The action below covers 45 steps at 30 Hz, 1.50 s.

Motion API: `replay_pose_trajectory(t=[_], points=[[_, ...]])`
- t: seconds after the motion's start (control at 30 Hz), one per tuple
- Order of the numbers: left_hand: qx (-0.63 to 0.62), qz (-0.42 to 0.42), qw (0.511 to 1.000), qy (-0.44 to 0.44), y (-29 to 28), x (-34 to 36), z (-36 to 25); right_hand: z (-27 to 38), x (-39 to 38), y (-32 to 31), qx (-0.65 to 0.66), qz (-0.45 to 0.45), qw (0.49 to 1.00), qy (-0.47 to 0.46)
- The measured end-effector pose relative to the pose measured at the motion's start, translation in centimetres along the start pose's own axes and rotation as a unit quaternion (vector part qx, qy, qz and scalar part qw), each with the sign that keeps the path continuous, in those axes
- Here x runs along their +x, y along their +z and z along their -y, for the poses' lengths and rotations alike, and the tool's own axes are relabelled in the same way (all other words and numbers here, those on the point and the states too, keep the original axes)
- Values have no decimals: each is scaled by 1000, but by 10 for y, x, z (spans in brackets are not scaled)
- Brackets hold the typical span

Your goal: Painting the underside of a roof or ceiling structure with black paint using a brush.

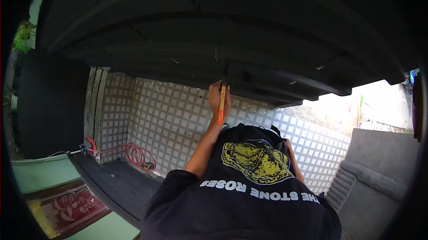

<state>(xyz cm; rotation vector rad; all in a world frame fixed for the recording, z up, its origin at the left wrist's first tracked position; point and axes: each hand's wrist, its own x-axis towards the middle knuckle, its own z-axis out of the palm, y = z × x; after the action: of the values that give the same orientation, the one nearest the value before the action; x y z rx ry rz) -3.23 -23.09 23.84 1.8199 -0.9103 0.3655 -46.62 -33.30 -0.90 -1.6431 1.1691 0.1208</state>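
Our left arm (203, 151) outstretched, left hand (215, 99) gripping orange-ended stick (222, 102), right forearm (295, 164) beside shirt (249, 215), right fingers hidden, can't tell their state

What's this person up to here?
The person's left hand is raised, gripping a slim wooden handle with an orange end, possibly a brush; its far tip is lost against the dark ridged surface ahead. The right arm shows past the black shirt, but what its hand is doing can't be made out. Off to the left, a red hose lies coiled beside the checked tiles.
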Motion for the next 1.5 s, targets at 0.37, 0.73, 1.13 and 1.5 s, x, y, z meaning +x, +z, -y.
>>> replay_pose_trajectory(t=[0.37, 0.73, 1.13, 1.5], points=[[3, -42, 999, 7, 22, 4, 12, -24, -20, -1, 3, 4, 1000, 2], [-59, -114, 991, -41, 13, 20, -20, -39, -26, 14, 21, -1, 1000, 10], [-83, -120, 986, -84, 15, 7, -18, -48, -21, 4, 27, 6, 1000, 6], [-43, -49, 991, -114, 22, -6, -3, -54, -16, 10, 40, -2, 999, 4]])
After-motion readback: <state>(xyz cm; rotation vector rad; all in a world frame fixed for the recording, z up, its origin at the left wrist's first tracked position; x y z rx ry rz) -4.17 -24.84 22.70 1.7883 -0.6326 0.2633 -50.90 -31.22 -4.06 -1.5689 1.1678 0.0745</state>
